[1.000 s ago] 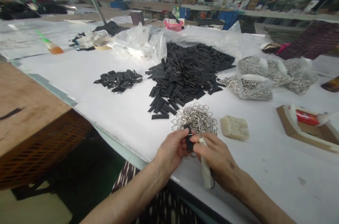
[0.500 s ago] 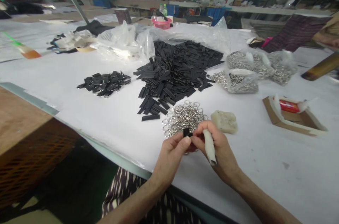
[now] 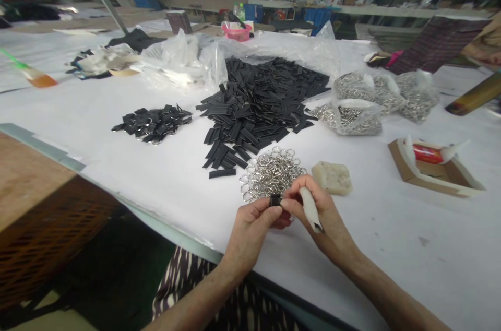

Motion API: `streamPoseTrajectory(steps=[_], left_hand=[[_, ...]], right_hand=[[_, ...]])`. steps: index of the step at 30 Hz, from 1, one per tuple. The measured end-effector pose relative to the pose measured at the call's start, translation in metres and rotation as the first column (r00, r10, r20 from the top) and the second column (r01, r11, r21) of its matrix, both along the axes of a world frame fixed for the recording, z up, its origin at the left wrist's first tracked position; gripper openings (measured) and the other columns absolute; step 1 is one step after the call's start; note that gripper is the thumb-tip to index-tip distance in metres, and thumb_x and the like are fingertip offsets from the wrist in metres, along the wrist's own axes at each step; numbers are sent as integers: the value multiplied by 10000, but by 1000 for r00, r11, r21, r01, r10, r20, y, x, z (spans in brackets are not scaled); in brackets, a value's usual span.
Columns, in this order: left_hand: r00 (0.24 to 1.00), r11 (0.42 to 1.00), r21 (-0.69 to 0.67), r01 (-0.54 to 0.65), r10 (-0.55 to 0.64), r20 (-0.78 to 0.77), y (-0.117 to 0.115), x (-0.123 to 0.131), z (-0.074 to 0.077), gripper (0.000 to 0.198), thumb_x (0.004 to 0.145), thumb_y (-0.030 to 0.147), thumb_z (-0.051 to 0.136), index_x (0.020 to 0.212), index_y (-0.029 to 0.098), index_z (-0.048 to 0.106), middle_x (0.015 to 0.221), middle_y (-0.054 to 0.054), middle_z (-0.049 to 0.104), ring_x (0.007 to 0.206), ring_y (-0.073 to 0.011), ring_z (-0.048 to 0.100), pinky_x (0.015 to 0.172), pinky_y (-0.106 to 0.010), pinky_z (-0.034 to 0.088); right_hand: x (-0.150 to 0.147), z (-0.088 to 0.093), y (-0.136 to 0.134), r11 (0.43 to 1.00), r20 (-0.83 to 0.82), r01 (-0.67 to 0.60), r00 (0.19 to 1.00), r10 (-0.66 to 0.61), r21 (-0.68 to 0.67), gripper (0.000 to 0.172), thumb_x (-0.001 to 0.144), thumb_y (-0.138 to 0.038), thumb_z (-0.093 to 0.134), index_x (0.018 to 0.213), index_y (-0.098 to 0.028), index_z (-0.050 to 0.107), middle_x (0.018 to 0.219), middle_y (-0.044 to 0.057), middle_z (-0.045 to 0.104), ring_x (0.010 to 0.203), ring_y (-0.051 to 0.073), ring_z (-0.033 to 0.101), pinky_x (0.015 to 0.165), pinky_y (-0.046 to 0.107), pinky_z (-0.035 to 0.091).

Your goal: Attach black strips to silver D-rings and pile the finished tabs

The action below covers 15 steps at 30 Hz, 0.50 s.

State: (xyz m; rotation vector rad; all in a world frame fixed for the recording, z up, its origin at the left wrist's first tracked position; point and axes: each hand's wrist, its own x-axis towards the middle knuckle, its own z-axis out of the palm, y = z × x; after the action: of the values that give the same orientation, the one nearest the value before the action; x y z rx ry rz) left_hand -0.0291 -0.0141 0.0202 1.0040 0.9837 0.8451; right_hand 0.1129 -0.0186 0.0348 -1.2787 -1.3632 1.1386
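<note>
Head view: just over the near side of the heap of rings (image 3: 274, 172), at the bench (image 3: 176, 192), the left hand (image 3: 248, 229) has its fingers pinched on a short black strip (image 3: 275, 200), while the fingers of the right hand (image 3: 319, 211) meet its other side and also grip a pale tool (image 3: 311, 209), slanted across the hand. Whether a ring sits on the strip cannot be told, as the fingers cover much of it. The likeliest fault is a slip: the strip is small, so a loose left pinch could let it twist or spring out of line, perhaps dropping among the rings. The tool shares the right fingers with the strip; if that double grip slackens, it could roll and knock the work, and if it has a sharp end, which I cannot make out, it could prick a fingertip. A careless wrist could also scatter rings towards the block (image 3: 332, 177) or the loose strips (image 3: 266, 106), mixing the heaps.
</note>
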Motion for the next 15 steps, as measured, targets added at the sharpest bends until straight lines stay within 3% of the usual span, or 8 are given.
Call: streamPoseTrajectory(steps=[11,15], left_hand=[[1000,1000,-17,17,-17,-7,0,3,-1,206,827,276,513,773,120,636,739,-77,640,738,-196,609,750,-316,490],[993,998,-41,40,-44,-108,4,3,4,196,812,277,511,739,135,625,603,-39,582,583,-154,572,588,-251,478]], right_hand=[[0,-4,-2,1000,87,12,996,-12,6,72,808,-222,570,844,-209,510,764,1,554,645,154,515,532,251,405],[2,-4,-4,999,127,26,991,-31,37,65,801,-196,564,830,-206,507,772,3,557,650,150,517,514,237,394]])
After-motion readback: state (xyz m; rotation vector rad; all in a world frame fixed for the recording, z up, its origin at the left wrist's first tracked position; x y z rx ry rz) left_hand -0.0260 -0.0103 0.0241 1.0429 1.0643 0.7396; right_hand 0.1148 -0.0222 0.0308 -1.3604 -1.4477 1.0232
